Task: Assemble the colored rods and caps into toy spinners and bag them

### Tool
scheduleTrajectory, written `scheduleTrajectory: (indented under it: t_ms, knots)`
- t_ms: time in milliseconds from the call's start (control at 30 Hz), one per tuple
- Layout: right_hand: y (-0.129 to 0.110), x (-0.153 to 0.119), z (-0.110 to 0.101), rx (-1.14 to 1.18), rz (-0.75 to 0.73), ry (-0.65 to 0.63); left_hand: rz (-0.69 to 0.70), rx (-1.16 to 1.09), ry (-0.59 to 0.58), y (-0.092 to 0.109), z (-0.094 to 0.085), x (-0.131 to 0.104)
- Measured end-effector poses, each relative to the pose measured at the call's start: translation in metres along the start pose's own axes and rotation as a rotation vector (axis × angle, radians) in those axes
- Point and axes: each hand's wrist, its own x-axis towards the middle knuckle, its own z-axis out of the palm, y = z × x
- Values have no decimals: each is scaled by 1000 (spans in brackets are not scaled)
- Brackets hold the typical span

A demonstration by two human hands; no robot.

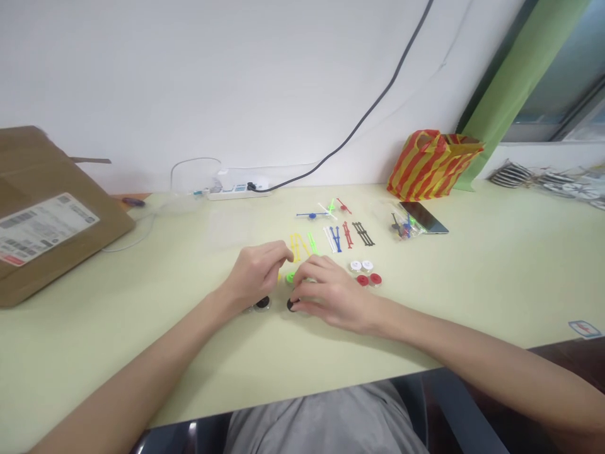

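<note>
A: Where's the black disc?

B: Right hand's fingertips, left end of that hand. Round, no long axis. Right hand's nearer. Can't tell if it's clear of the bench. Second black disc sits just nearside of the left hand.

A: Fingers?

B: Right: narrow, pinching the first disc. Left: curled near the yellow sticks, can't tell if holding anything.

A: Pose?

B: Right palm down, forearm in from lower right. Left forearm from lower left.

Brt lt, soft shdws, sl. blur, edges stretched.
</note>
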Motion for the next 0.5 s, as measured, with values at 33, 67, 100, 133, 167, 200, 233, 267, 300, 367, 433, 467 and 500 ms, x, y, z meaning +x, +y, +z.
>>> scheduleTrajectory:
  t_ms: [33,67,100,133,167,200,233,267,300,367,433,467,500]
  knots:
    - [2,1,-2,36,31,31,8,-22,0,2,-1,1]
    - [4,1,-5,71,65,67,13,-51,-7,5,-2,1]
    - [5,2,-7,105,102,117,10,-84,-23,8,-3,1]
    - [7,3,-9,134,143,178,0,-121,-48,11,-4,1]
    - [9,4,-12,158,185,247,-17,-159,-77,13,-4,1]
    - [11,5,-14,178,227,320,-35,-191,-101,16,-3,1]
    - [12,6,-15,196,268,385,-53,-217,-117,18,-2,0]
    - [13,7,-17,213,302,437,-71,-235,-121,21,0,0]
    - [14,8,-17,229,327,473,-89,-245,-113,23,2,-1]
    - [13,9,-17,261,350,509,-122,-245,-61,26,6,-1]
    - [12,9,-14,295,342,503,-133,-223,0,27,10,-1]
    - [12,8,-12,305,330,496,-126,-199,35,28,11,-1]
    - [12,7,-10,306,314,490,-114,-168,69,27,11,-1]
